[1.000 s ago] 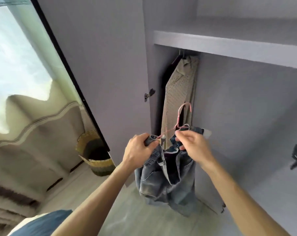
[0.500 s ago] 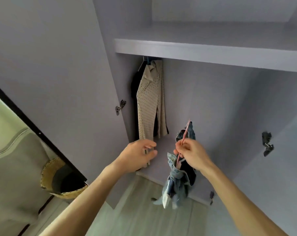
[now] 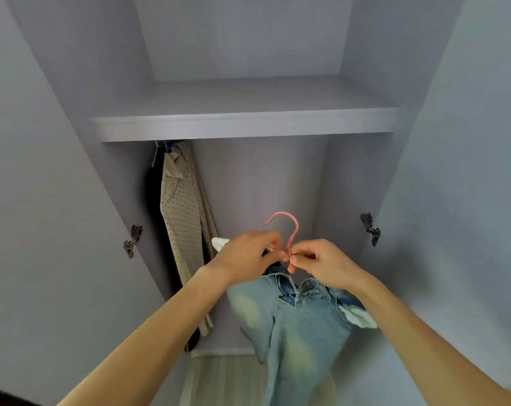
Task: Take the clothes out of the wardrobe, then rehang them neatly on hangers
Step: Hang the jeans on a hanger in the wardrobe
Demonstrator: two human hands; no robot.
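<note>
- Beige dotted shirt (image 3: 184, 218): hangs by the left wall of the wardrobe (image 3: 263, 177), just under the front edge of the shelf (image 3: 242, 128).
- Left hand (image 3: 248, 256): fingers curled, gripping the pink hanger (image 3: 291, 230) at the base of its hook.
- The pink hanger looks thin and light, probably springy. Its hook points up, mid-wardrobe, well below the shelf.
- Right hand (image 3: 321, 265): thumb and forefinger pinch the hanger's neck.
- Jeans (image 3: 295, 323): 1 pair, dangling below both hands. Denim is heavy, floppy and likely to slide, so grip the neck and support the waistband.
</note>
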